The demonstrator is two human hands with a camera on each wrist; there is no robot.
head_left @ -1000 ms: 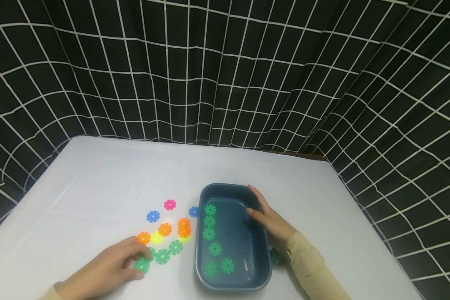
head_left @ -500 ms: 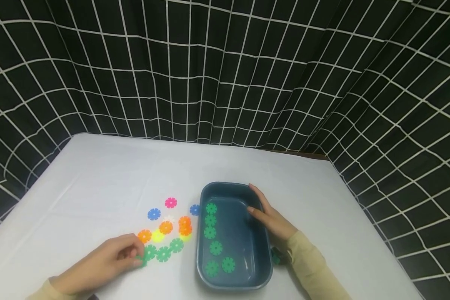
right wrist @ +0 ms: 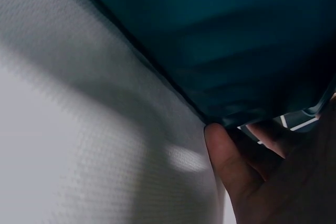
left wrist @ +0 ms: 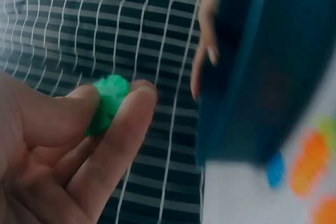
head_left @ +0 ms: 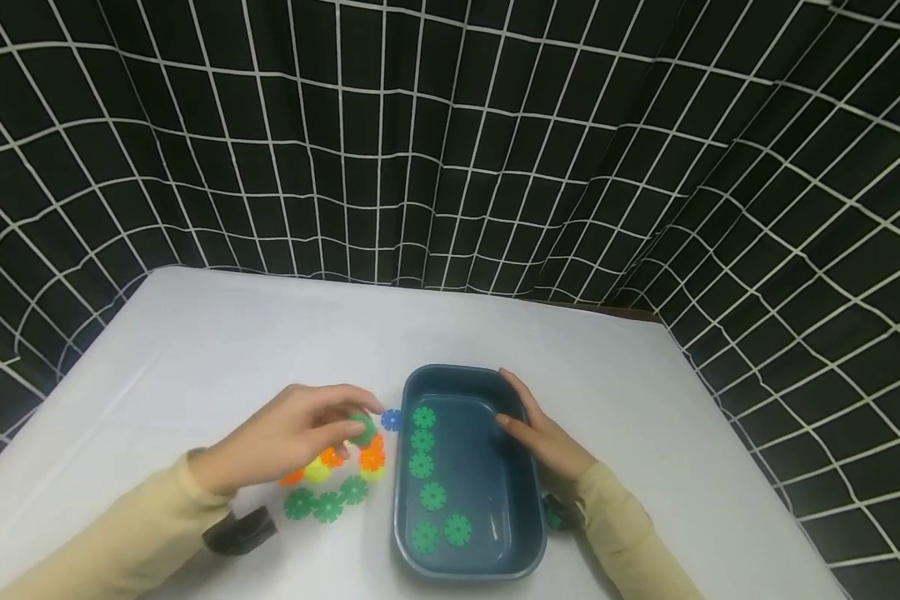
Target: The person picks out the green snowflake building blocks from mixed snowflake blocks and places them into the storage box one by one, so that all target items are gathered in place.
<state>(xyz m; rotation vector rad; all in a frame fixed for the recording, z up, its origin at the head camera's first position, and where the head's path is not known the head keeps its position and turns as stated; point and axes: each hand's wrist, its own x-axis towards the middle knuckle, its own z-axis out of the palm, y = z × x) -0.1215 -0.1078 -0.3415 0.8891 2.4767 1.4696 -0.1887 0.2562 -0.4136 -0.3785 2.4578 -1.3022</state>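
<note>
My left hand (head_left: 292, 435) pinches a green notched plastic disc (head_left: 362, 430) between thumb and fingers, raised over the loose discs on the table. The left wrist view shows this green disc (left wrist: 109, 102) close up at the fingertips. To the right stands a blue-grey rectangular basin (head_left: 487, 475). Along its left side and near end lie several green notched discs (head_left: 422, 465). My right hand (head_left: 547, 446) grips the basin's far right wall, thumb over the rim and fingers outside. In the right wrist view the basin's dark wall (right wrist: 210, 40) fills the upper part.
Left of the basin, loose discs lie on the white cloth: green (head_left: 328, 507), orange (head_left: 372, 457), yellow (head_left: 317, 472) and blue (head_left: 391, 419). My left hand hides some of this group. A black curtain with white grid lines (head_left: 390, 150) encloses the table's back and sides.
My left hand has picked up the green disc from the near left of the group and carried it up and right towards the basin. The right hand stays on the basin.
</note>
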